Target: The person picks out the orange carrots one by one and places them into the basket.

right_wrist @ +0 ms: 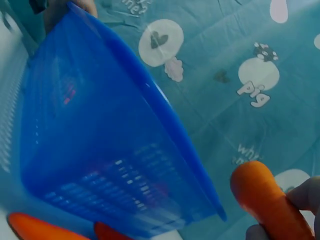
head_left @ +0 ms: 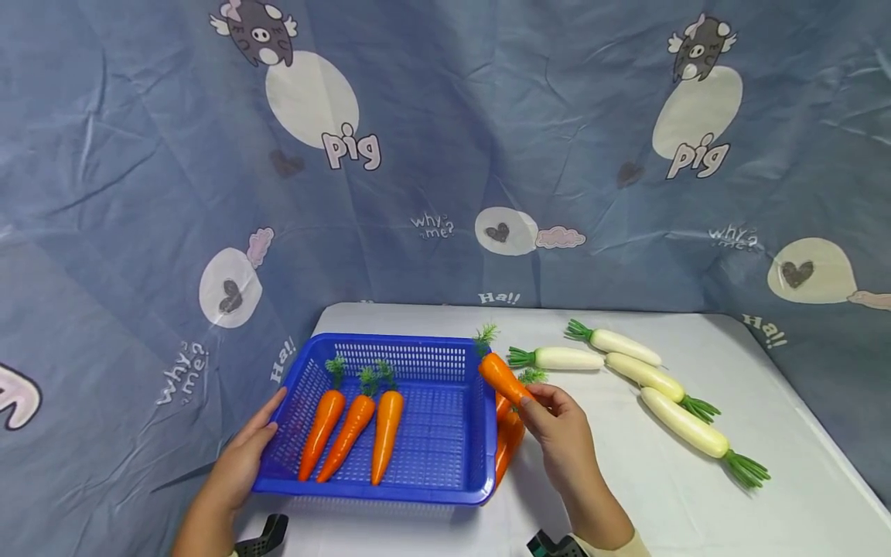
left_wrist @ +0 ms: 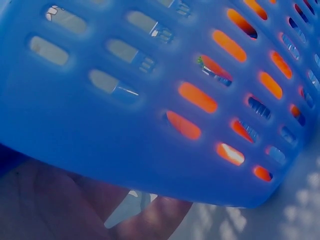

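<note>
My left hand (head_left: 237,464) holds the left rim of a blue plastic basket (head_left: 379,493); its fingers lie partly under the rim in the left wrist view. Three orange carrots (head_left: 353,425) with green tops lie side by side in the basket's left half. Above the basket's right rim, my right hand (head_left: 565,433) pinches another carrot (head_left: 503,377) near its narrow end, the leafy end pointing up and to the left. In the right wrist view, this carrot's thick orange end (right_wrist: 257,187) is apart from the basket wall.
More carrots (head_left: 510,445) lie against the basket's right outer side, partly hidden by it and the right hand. Several white radishes (head_left: 685,422) with green tops lie on the white table (head_left: 786,418) to the right. A blue patterned cloth (head_left: 445,131) hangs behind.
</note>
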The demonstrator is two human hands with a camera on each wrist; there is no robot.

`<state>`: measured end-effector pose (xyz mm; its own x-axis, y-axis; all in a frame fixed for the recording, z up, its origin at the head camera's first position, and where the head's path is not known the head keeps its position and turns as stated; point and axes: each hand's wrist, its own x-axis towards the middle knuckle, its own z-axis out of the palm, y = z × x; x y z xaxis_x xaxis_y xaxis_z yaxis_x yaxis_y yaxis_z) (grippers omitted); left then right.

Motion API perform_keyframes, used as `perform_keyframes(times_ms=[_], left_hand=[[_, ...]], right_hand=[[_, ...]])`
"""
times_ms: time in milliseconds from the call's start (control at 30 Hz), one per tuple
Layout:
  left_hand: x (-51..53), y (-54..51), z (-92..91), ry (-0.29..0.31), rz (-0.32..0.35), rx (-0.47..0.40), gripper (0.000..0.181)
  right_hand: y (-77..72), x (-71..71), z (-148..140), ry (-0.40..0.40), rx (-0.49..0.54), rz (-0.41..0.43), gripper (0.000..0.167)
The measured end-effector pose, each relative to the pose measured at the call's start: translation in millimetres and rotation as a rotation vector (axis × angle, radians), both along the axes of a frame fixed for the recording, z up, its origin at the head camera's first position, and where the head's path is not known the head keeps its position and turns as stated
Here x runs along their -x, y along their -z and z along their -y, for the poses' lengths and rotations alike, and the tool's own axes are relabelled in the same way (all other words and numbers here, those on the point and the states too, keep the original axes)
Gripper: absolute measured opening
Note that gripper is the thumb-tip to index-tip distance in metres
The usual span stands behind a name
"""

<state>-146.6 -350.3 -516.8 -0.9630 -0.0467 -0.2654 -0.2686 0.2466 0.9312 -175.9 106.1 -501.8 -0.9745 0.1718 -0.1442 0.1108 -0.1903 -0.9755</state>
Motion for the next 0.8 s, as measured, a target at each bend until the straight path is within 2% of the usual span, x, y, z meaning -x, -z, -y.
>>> perform_keyframes(times_ms=[467,800], left_hand=[[0.7,2.4,1.2,0.004,0.001,-0.013,0.056],[-2.9,-1.1,1.0,0.034,-0.016,0.020,0.056]], right_hand=[[2.6,-5.1,18.3,-0.003,-0.026,0.020,0.032],[1.1,-4.4,27.7,-0.018,-0.026,-0.036,0.026]])
